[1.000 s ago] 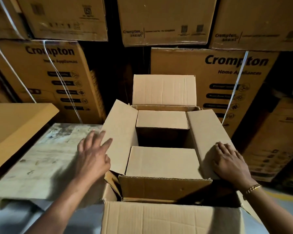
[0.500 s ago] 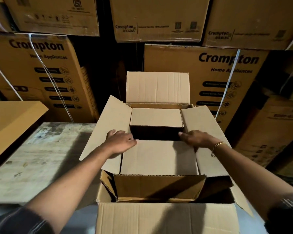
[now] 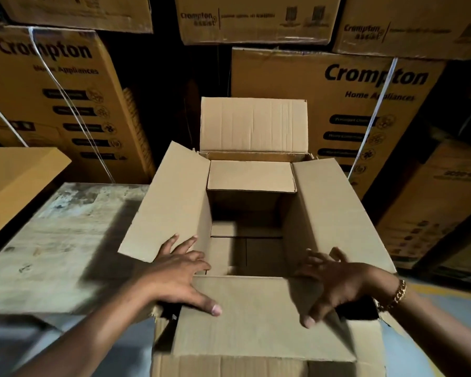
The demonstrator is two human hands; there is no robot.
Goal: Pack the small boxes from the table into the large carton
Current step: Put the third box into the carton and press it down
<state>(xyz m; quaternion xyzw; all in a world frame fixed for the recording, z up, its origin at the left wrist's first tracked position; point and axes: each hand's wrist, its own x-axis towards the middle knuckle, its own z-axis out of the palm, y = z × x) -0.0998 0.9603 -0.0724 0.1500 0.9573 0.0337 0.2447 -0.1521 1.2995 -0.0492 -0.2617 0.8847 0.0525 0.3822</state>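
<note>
Both hands have moved from the far small box to the near flap (image 3: 256, 317) of the large carton (image 3: 335, 213). Left hand (image 3: 180, 278) and right hand (image 3: 340, 281) lie spread open on it, gripping nothing. One small box (image 3: 250, 175) remains inside, at the far end.

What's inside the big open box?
Inside the large carton, one small box sits at the far end. Lower down lie flat cardboard tops, dim and hard to count. The near flap under the left hand and right hand hides the closest part.
</note>
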